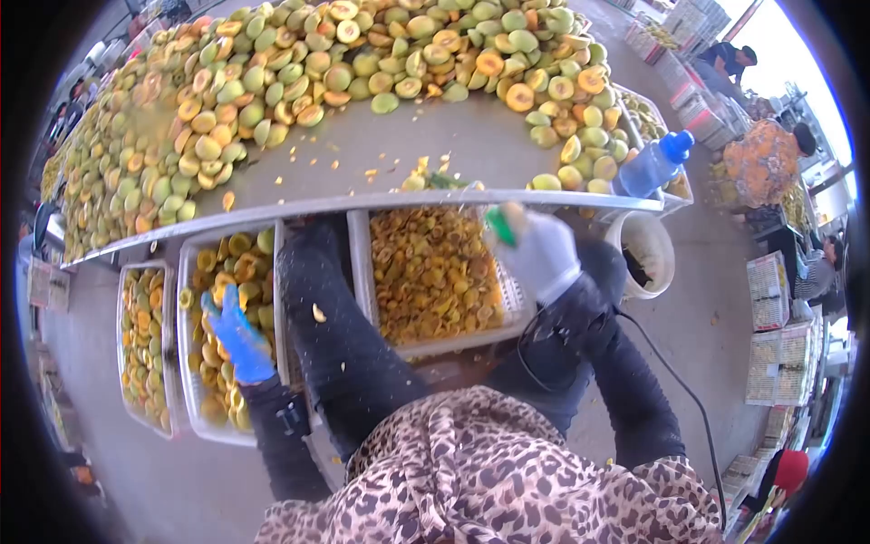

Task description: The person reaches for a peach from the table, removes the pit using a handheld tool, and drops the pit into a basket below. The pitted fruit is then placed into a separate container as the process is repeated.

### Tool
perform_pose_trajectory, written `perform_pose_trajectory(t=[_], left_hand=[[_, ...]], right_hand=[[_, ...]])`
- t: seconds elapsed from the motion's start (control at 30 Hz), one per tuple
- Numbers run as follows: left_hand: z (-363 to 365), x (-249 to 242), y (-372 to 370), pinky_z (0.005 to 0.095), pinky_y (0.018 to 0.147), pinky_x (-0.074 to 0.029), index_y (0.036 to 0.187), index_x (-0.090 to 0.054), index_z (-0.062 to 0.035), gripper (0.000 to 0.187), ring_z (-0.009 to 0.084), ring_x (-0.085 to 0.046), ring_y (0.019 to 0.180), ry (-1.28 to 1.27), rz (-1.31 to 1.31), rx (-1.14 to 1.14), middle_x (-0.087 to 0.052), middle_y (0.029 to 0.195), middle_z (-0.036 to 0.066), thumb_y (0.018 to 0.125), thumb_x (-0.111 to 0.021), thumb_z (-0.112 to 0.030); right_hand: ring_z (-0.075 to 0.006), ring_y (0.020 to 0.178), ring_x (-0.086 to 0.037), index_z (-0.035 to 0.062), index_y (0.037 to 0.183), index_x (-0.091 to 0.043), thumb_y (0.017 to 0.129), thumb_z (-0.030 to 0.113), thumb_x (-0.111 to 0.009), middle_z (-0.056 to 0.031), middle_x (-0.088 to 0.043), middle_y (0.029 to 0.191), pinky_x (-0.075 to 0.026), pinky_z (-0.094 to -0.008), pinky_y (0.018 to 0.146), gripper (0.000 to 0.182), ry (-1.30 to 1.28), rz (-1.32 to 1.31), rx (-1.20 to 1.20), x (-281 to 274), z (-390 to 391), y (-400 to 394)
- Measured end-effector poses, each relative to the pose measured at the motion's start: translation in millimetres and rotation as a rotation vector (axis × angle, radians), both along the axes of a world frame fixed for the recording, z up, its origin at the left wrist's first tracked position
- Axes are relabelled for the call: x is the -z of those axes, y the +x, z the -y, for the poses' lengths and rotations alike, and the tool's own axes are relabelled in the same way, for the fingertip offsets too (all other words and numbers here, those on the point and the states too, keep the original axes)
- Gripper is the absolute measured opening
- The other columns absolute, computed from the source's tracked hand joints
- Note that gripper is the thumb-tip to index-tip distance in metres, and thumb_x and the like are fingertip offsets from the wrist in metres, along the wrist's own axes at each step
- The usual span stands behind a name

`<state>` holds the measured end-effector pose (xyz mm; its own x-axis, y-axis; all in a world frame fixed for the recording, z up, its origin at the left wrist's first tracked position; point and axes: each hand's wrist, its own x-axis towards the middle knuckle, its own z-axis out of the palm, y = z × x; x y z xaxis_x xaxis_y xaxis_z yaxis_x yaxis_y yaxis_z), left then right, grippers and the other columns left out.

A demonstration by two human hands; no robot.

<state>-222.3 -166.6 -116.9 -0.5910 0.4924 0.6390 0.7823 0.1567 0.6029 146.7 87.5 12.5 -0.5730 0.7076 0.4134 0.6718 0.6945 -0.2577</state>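
My left hand (241,337), in a blue glove, is over a white crate (191,381) of halved yellow-green fruit that look like peaches. Its fingers are spread and I see nothing held in them. My right hand (544,254), in a white glove, is closed around a green-handled tool (500,227) at the table's near edge. The tool's working end is too blurred to make out. Below that hand, between my knees, a crate (362,272) holds small orange-brown fruit pieces. A large heap of halved fruit (308,77) covers much of the metal table (335,163).
A blue bottle (648,168) stands at the table's right end, above a white bucket (642,254). Another fruit crate (170,344) is at far left. A black cable (675,381) runs by my right arm. Several people and stacked crates (778,363) are at right.
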Motion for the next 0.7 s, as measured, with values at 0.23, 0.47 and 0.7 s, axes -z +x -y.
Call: perform_pose_trajectory(t=[0.23, 0.47, 0.7], left_hand=[[-91.7, -73.9, 56.5, 0.0362, 0.102, -0.038, 0.127, -0.05, 0.0016, 0.036, 0.0232, -0.049, 0.119, 0.322, 0.776, -0.026, -0.053, 0.126, 0.013, 0.095, -0.048, -0.015], [-166.6, -91.3, 102.2, 0.0377, 0.093, -0.048, 0.12, -0.053, 0.0058, 0.031, 0.0255, -0.061, 0.101, 0.391, 1.235, 0.392, -0.062, 0.11, 0.017, 0.094, -0.047, -0.011], [-173.8, -97.7, 124.1, 0.0393, 0.095, -0.046, 0.122, -0.051, 0.0045, 0.034, 0.0267, -0.06, 0.103, 0.295, 1.264, 0.401, -0.06, 0.112, 0.017, 0.094, -0.047, -0.014]], right_hand=[[-0.0349, 0.088, -0.063, 0.0136, 0.106, -0.059, 0.079, 0.031, -0.06, -0.0163, -0.064, 0.095, -0.049, -0.0448, 0.074, 0.033, 0.012, 0.138, 0.454, -22.5, -222.4, 14.0], [-0.032, 0.098, -0.062, 0.0132, 0.11, -0.059, 0.082, 0.029, -0.055, -0.0142, -0.066, 0.102, -0.049, -0.0437, 0.082, 0.032, -0.101, 0.495, 0.389, 34.4, -316.0, -50.9], [-0.028, 0.068, -0.066, 0.0081, 0.107, -0.058, 0.08, 0.033, -0.065, -0.0112, -0.065, 0.076, -0.052, -0.0393, 0.061, 0.037, -0.369, 0.584, 0.113, 53.0, -296.4, -68.6]])
